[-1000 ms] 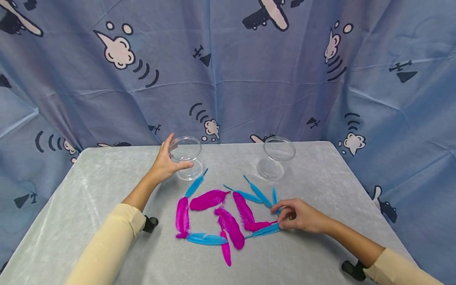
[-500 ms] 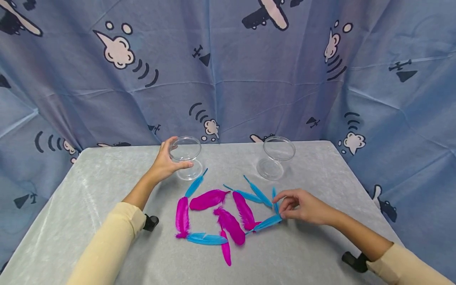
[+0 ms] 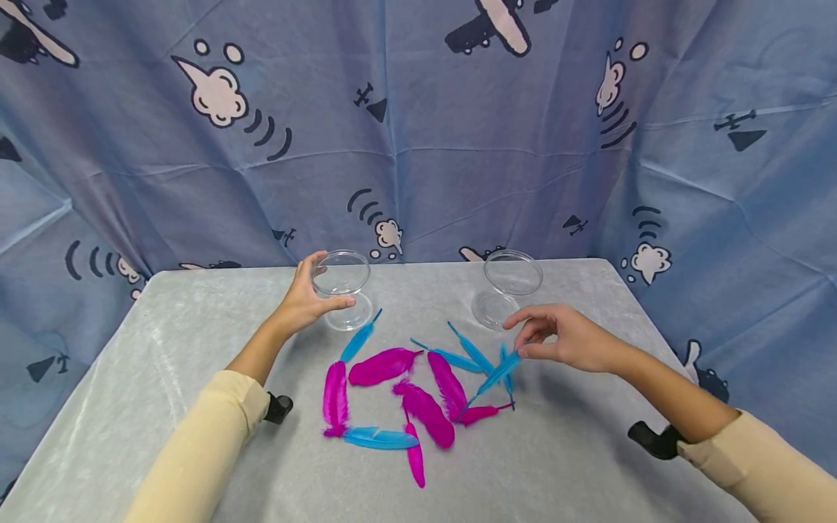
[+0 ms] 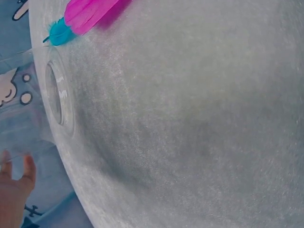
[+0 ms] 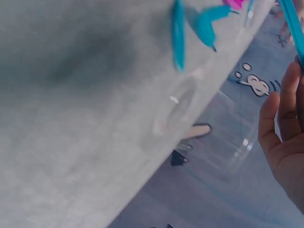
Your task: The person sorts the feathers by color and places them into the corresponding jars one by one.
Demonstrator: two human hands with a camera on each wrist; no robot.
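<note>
In the head view my right hand [image 3: 565, 338] pinches a blue feather [image 3: 495, 376] by one end, between thumb and fingers. The feather slants down to the left, above other feathers. The right wrist view shows this feather [image 5: 292, 26] at its top right corner, at the fingertips. My left hand [image 3: 304, 298] grips the side of a clear plastic cup [image 3: 349, 314], thumb in front and fingers behind. That cup stands upright near the table's back edge. A second clear cup [image 3: 497, 311] stands upright beyond my right hand.
Several pink feathers [image 3: 382, 367] and blue feathers [image 3: 379, 439] lie scattered over the middle of the grey table [image 3: 216, 319], some overlapping. A blue curtain [image 3: 458, 196] with a cartoon print hangs behind the back edge.
My right hand has lifted the blue feather from beside the pink ones and moved it away from me, toward the right cup. The left hand stays at its cup.
</note>
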